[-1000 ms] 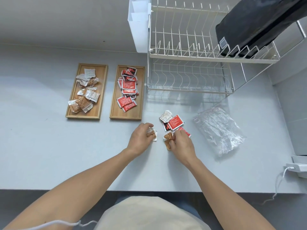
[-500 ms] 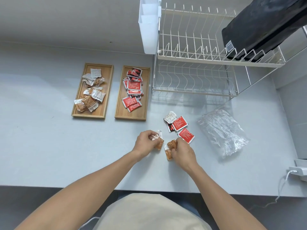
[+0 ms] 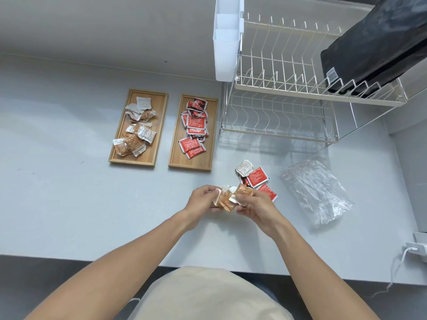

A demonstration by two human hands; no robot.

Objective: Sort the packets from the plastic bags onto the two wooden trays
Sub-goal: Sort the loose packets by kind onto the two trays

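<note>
Trays (image 3: 161, 125) of sorted packets (image 3: 194, 129)

Pale grey countertop (image 3: 69, 204), white wall (image 3: 92, 24)

The two trays (image 3: 161, 125) (image 3: 213, 132) are pale wood with a smooth, matt grain, on a matt light-grey counter (image 3: 69, 192). The red packets (image 3: 196, 123) look glossy and the brown packets (image 3: 136, 142) crinkled film with paper-white ends — the empty bag (image 3: 316, 192) is clear, wrinkled, shiny plastic. The dish rack (image 3: 288, 93) is cream-coated wire.
</note>
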